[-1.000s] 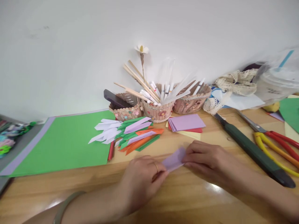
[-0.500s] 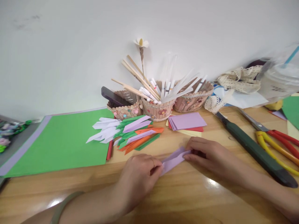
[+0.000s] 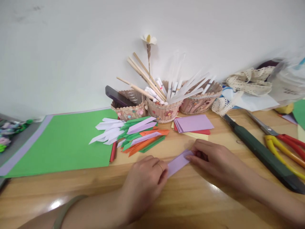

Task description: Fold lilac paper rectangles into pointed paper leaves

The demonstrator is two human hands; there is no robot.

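A folded strip of purple paper (image 3: 178,163) lies low over the wooden table, slanting up to the right between my hands. My left hand (image 3: 149,179) pinches its lower left end, a ring and a wristband on that arm. At the upper right end, my right hand (image 3: 209,157) grips the paper between thumb and fingers. Just beyond are folded paper pieces (image 3: 135,133) in white, green, purple and orange. A stack of purple paper rectangles (image 3: 195,123) sits past my right hand, with red and yellow ones under it.
Green sheets (image 3: 69,143) lie at the left. Decorated baskets (image 3: 164,113) with sticks and markers stand against the wall. A dark green-handled tool (image 3: 259,151), scissors (image 3: 269,130) and lace trim (image 3: 249,81) are at the right.
The purple paper's raised edge has been pressed down, so it now looks flatter and narrower. Both hands stay at its ends. The view has shifted slightly.
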